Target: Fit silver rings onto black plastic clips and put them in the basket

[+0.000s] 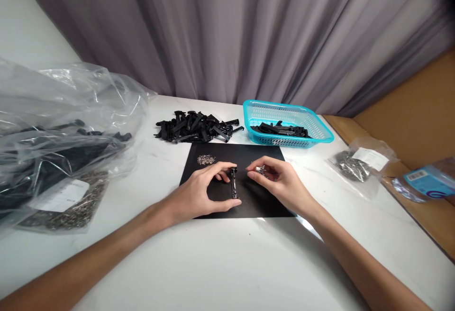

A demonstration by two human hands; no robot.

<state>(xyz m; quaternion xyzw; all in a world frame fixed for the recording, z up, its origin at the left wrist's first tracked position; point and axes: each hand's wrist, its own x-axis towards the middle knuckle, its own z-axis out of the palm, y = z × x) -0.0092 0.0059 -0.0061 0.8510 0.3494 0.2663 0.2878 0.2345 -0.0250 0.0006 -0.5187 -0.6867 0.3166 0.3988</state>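
Note:
My left hand (204, 190) holds a narrow black plastic part (233, 183) by its two ends, between thumb and fingers, above a black mat (220, 152). To its right, my right hand (280, 178) has thumb and forefinger pinched together; anything between the tips is too small to make out. A small heap of shiny metal pieces (261, 169) lies on the mat, partly covered by the right hand's fingers. Another little heap of metal pieces (206, 160) rests at the mat's back left.
Behind the mat lies a pile of black plastic parts (199, 126). A turquoise basket (323, 135) beside it contains similar parts. Large clear plastic bags (71, 93) cover the left side; a bag of metal pieces (351, 166) and a blue-labelled packet (426, 180) lie at right.

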